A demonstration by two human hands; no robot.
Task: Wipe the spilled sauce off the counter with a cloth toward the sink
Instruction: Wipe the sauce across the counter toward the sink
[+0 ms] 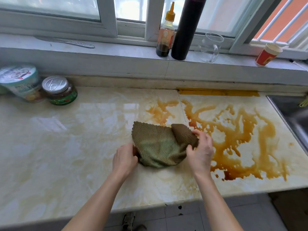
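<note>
Head view from my end: the green cloth (pixel 158 147) sits pretty much dead centre on the marble desk (pixel 66 147), bunched up a bit. The left grip (pixel 124 158) has its fingers curled onto the cloth's edge at about 8 o'clock. The right grip (pixel 200 150) pinches the 3 o'clock corner, which is lifted and folded back over, darker side up. So both are clamped on the cloth.

The brown sauce spill (pixel 233 134) spreads over the desk at 3 o'clock of the cloth, starting right by the right grip and running nearly to the sink (pixel 293 114) at the far 3 o'clock edge of the frame. A smaller patch lies at 12 o'clock of the cloth.

Off at 10 o'clock, a lidded jar (pixel 59 90) stands just beside a tilted tub (pixel 21 82). Up on the windowsill (pixel 116 50) at 12 to 2 o'clock: a sauce bottle (pixel 165 35) touching a tall dark bottle (pixel 186 29), then a glass mug (pixel 210 47) and a paper cup (pixel 268 54).
</note>
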